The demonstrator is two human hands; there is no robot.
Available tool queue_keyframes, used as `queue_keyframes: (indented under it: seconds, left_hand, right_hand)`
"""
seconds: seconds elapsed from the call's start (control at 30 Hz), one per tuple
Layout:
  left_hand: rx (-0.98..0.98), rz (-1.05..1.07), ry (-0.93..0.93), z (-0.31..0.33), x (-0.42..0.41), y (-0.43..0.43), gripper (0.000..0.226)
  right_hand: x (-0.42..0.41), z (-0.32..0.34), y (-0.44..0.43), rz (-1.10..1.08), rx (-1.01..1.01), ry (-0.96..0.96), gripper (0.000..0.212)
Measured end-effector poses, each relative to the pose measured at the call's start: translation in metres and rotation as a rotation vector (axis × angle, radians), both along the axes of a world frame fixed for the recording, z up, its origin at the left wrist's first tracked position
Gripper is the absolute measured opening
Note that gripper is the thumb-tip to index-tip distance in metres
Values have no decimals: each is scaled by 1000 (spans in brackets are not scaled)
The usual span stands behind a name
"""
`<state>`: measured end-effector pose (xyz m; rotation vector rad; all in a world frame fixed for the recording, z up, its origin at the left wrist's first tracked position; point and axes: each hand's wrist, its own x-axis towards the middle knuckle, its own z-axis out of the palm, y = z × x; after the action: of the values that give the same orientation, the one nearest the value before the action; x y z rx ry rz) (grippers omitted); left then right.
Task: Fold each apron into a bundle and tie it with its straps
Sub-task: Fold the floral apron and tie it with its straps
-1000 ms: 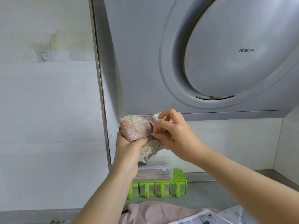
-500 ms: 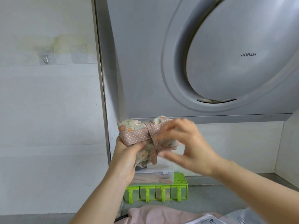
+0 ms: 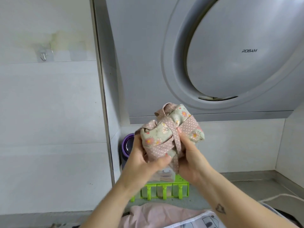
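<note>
Between both gripping hands: floral apron bundle (image 3: pixel 171 137), dotted pink strap (image 3: pixel 176 145) wrapped around.

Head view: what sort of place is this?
Most likely a home kitchen: a range hood marked ROBAM hangs on the wall, above a grey counter holding a green seasoning rack.

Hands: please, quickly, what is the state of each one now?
Left hand: closed, holding the floral apron bundle.
Right hand: closed, holding the same bundle by its polka-dot strap.
</note>
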<state>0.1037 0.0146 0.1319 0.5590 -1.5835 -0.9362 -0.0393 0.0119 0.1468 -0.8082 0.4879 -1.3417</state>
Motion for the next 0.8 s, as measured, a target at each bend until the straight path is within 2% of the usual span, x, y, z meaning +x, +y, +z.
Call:
queue_keyframes:
  seconds: [0.07, 0.17, 0.2, 0.3, 0.4, 0.5, 0.57, 0.6, 0.67, 0.73, 0.77, 0.8]
  left_hand:
    - [111, -177, 52, 4, 16, -3, 56]
    - [119, -107, 38, 4, 31, -11, 20]
    - [103, -82, 2, 6, 35, -12, 19]
    - [45, -3, -195, 14, 51, -15, 27]
    - [5, 64, -348, 24, 61, -19, 17]
    - [-101, 157, -487, 25, 53, -15, 16]
    - [-206, 271, -611, 22, 50, -16, 24]
    - [-198, 309, -641, 23, 52, -15, 29]
    - [-86, 353, -555, 29, 58, -18, 30]
    - [74, 356, -334, 36, 60, -19, 10]
    - [122, 337, -323, 41, 56, -17, 10]
    - [139, 295, -379, 44, 49, -15, 25]
  right_hand:
    - [-15, -7, -8, -65, 23, 35, 39]
    - [-28, -19, -13, -93, -30, 106, 76]
    - [-31, -24, -13, -72, -60, 132, 83]
    - [-38, -36, -9, 22, -136, 223, 69]
    - [-46, -41, -6, 96, -159, 265, 70]
    - [-51, -41, -6, 70, -176, 310, 70]
    - [-54, -40, -5, 33, -181, 300, 74]
    - [-56, -40, -5, 17, -185, 295, 76]
    - [-58, -40, -4, -10, -202, 313, 81]
    - [-58, -39, -1, -20, -224, 366, 82]
    - [-57, -39, 0, -13, -232, 398, 81]
    - [-55, -39, 1, 0, -243, 430, 78]
